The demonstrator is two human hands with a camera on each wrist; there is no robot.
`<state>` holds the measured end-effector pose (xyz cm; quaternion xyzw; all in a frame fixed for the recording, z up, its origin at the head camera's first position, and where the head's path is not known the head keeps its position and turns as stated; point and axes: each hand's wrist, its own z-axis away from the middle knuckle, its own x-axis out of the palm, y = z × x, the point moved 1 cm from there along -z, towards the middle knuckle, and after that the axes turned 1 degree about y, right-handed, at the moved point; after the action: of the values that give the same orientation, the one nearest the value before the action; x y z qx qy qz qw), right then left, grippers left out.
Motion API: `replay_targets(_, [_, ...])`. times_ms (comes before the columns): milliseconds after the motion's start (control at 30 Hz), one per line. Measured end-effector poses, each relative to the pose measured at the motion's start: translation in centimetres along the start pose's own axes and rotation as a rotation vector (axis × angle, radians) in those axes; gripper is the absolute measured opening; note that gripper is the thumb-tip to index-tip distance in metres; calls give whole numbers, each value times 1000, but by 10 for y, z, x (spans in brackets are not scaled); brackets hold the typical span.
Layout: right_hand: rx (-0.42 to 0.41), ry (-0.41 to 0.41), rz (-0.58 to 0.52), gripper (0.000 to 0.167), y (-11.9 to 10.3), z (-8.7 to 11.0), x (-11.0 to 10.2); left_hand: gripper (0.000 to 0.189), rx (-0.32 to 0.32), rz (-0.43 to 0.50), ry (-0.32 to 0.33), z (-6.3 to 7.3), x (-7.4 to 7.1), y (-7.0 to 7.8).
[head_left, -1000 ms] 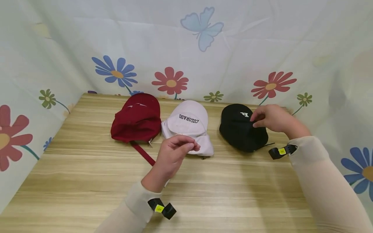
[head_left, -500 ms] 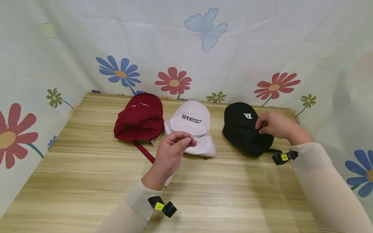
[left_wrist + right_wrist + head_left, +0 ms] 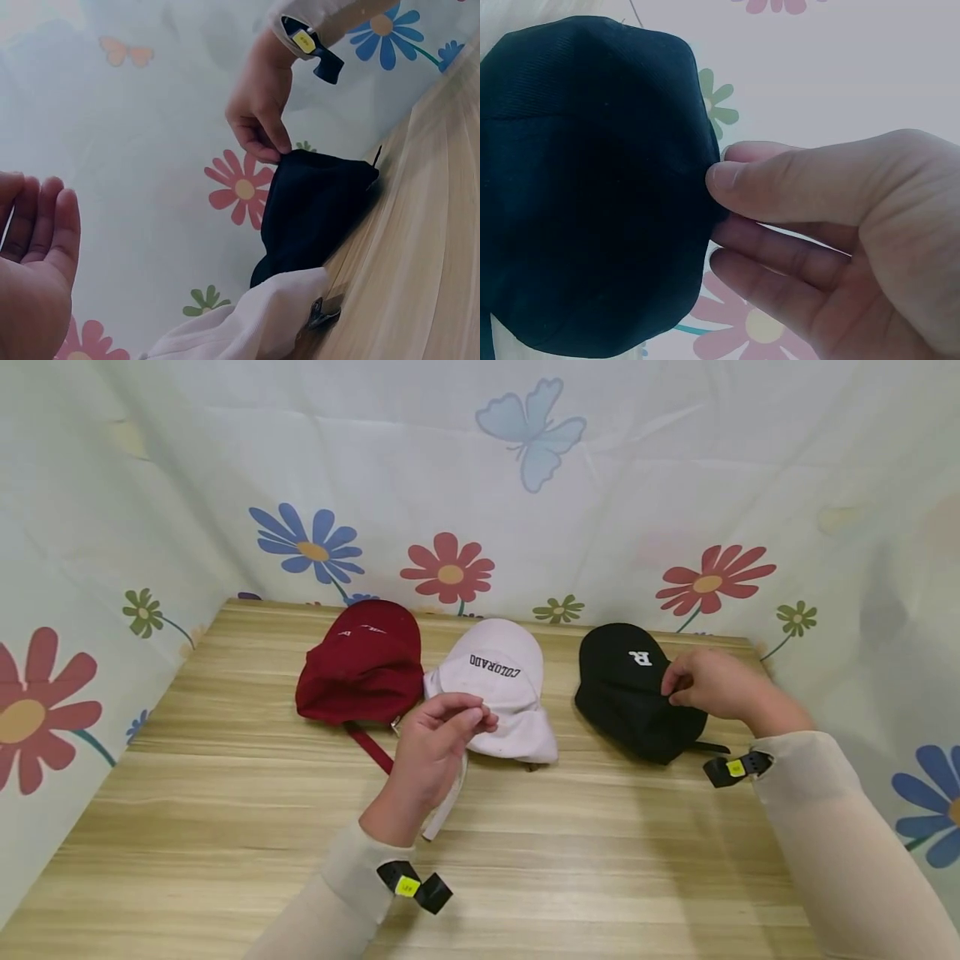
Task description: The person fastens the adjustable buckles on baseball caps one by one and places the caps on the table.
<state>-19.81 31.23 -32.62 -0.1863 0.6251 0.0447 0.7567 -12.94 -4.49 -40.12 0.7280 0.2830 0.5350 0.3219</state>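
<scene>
My right hand [image 3: 716, 685] pinches the crown of a black baseball cap [image 3: 622, 710] with a white letter R. In the right wrist view, thumb and fingers grip the edge of the dark cloth [image 3: 592, 187]. The cap's strap [image 3: 708, 747] sticks out to the right. My left hand [image 3: 435, 747] hovers in front of a white cap [image 3: 491, 647] lettered COLORADO and partly hides it. Its fingers are loosely bent, with nothing between them. Left of the white cap lies a dark red cap [image 3: 360, 677]. The left wrist view shows the black cap [image 3: 307, 210] pulled up to a peak.
All three caps lie in a row toward the back of a wood-grain table [image 3: 555, 860]. A red strap [image 3: 367, 747] and a white strap [image 3: 446, 806] trail toward the front. A flower-printed curtain [image 3: 615, 518] borders the back and sides.
My right hand has shifted slightly right and down with the black cap's crown, and more of its letter R shows. The left hand has drifted slightly left and up. The view has turned a little.
</scene>
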Motion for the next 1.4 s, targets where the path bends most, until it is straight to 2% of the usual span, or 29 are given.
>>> replay_targets(200, [-15, 10, 35, 6, -6, -1, -2, 28, -13, -29, 27, 0, -7, 2])
replay_targets(467, [-116, 88, 83, 10, -23, -8, 0, 24, -1, -48, 69, -1, -16, 5])
replay_targets(600, [-160, 108, 72, 10, -32, -12, 2, 22, -8, -82, 117, -2, -22, 4])
replay_targets(767, [-202, 122, 32, 12, -45, -16, 5, 20, -26, -142, 206, -5, -29, 4])
replay_targets(933, [-243, 145, -17, 12, -60, -26, 11, 15, -64, -224, 322, -9, -40, -2])
replay_targets(1033, [-263, 158, -51, 13, -68, -34, 15, 24, -87, -265, 375, -11, -45, -5])
replay_targets(1200, [-274, 172, -112, 18, -84, -47, 24, 30, -116, -302, 425, -13, -50, -8])
replay_targets(1400, [-279, 138, -209, 24, -100, -60, 38, 34, -149, -342, 466, -15, -56, -12])
